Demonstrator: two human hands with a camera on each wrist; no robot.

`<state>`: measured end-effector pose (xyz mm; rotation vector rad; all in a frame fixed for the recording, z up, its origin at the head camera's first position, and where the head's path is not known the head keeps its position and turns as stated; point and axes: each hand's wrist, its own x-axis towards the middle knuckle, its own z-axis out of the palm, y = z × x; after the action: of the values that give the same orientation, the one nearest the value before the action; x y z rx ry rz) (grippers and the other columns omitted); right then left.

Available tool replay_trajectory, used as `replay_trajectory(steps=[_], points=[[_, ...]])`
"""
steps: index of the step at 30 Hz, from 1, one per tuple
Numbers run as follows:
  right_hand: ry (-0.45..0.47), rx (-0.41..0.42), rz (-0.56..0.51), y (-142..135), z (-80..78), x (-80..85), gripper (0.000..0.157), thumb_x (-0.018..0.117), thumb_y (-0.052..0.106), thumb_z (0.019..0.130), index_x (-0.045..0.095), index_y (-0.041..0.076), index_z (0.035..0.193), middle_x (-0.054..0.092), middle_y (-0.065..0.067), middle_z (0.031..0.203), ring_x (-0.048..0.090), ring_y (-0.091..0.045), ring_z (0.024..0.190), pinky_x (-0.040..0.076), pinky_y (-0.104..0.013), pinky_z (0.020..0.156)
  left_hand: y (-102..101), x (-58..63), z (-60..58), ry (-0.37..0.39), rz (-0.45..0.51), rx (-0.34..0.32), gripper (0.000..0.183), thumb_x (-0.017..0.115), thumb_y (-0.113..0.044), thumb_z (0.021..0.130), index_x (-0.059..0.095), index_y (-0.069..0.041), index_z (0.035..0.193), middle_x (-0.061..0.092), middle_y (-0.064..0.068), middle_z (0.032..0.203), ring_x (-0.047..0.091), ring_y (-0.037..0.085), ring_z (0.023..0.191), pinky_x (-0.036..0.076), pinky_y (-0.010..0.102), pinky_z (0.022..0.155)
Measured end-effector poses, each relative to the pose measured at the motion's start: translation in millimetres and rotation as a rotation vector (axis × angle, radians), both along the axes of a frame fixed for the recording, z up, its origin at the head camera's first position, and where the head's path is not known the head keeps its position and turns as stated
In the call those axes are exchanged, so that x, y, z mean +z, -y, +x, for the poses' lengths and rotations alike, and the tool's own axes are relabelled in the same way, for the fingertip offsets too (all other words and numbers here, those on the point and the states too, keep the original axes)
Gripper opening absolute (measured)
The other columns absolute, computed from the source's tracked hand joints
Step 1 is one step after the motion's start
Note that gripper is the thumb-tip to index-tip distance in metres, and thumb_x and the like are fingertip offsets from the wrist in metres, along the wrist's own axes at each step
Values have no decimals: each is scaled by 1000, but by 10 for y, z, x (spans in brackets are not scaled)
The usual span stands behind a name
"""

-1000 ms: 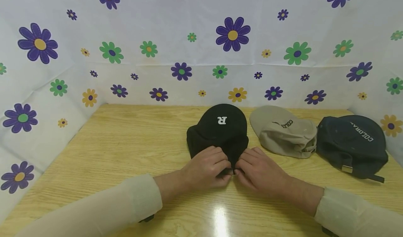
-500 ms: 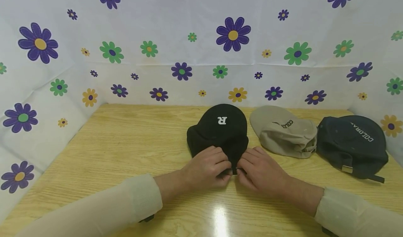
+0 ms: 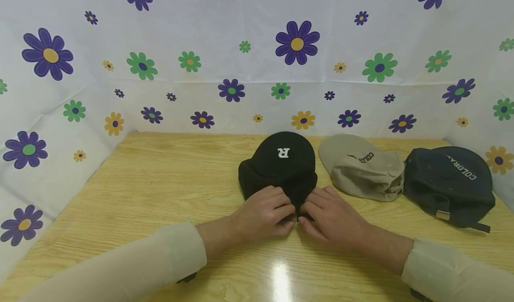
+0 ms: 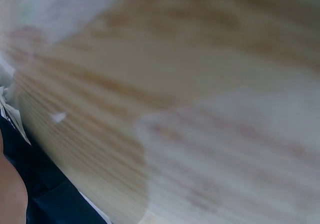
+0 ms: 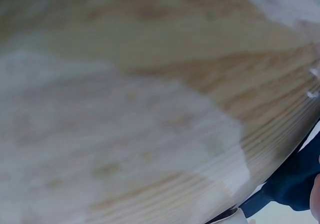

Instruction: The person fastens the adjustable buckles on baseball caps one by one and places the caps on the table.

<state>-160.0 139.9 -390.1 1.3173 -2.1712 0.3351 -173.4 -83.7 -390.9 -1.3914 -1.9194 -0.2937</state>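
Note:
A black baseball cap [image 3: 283,166] with a white letter R lies at the middle of the table, its back opening toward me. My left hand [image 3: 266,213] pinches the cap's near edge, fingers curled. On the other side, my right hand [image 3: 332,217] pinches the same edge, its fingertips almost meeting the left ones. Little of the strap there shows, because the fingers cover it. In the left wrist view, dark cloth of the cap [image 4: 60,199] appears at the lower left corner. A dark strip of the cap [image 5: 295,189] fills the right wrist view's lower right corner.
To the right of the black cap lies a beige cap [image 3: 361,170]. Beyond it sits a dark navy cap [image 3: 445,181], its strap end hanging loose and a metal buckle showing. The wooden table [image 3: 168,177] meets a flower-print cloth [image 3: 201,101] at the back and sides.
My right fingertips shifted slightly right half a second ago, baring a bit of dark strap, and are now back near the left ones. The caps stay in place.

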Motion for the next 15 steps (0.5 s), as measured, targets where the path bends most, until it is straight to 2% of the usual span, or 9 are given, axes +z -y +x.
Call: replay_trajectory(steps=[7,15], points=[[-11,20,11,-1,4,2,36,34,29,106,60,12,88,58,2,86,52,-17,84,41,-33,75,8,-1,-5,16,1,-3,6,73,-17,78,71,-12,78,64,-3,79,56,12,73,45,22,66],[-16,32,7,8,-6,-3,34,35,27,104,59,12,85,58,1,84,52,-17,82,41,-33,75,8,-1,-1,24,5,-5,6,73,-17,77,71,-12,78,64,-3,79,56,11,73,45,22,66]])
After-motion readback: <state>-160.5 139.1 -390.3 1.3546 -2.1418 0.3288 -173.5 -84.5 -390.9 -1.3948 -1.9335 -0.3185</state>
